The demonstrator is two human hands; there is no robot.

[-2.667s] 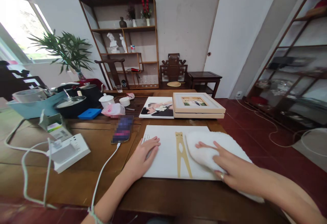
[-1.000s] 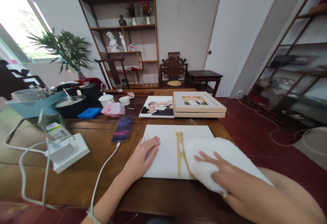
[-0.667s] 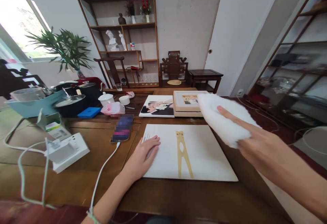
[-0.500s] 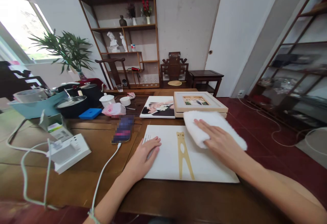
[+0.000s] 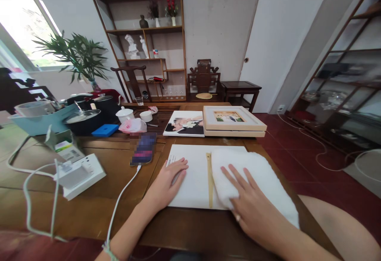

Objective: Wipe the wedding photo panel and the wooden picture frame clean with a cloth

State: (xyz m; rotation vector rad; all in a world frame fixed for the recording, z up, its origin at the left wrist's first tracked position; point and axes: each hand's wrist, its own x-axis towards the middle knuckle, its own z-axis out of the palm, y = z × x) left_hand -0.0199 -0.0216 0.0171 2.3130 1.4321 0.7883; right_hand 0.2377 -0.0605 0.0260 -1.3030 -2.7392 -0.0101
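Observation:
A flat white rectangular panel (image 5: 190, 181) lies on the table near its front edge, with a tan cat-topped, two-legged shape (image 5: 210, 181) on its face. My left hand (image 5: 171, 179) rests open on the panel's left side, fingers flat and holding nothing. Over the right part of the panel lies a folded white towel (image 5: 262, 173), which overhangs the panel's right edge. My right hand (image 5: 250, 201) presses down on this towel with its fingers spread. The towel hides the right leg of the tan shape.
Behind the panel lie a photo print (image 5: 184, 124) and stacked wooden picture frames (image 5: 235, 118). A phone (image 5: 144, 150) on a white cable (image 5: 122, 189) is at left, beside a white box (image 5: 85, 177), a blue box (image 5: 104, 130), a teapot (image 5: 125, 115) and pots (image 5: 83, 120).
My right hand and the towel have moved toward me, from the panel's far right down over its right part. The towel now covers part of the tan shape. My left hand stays put.

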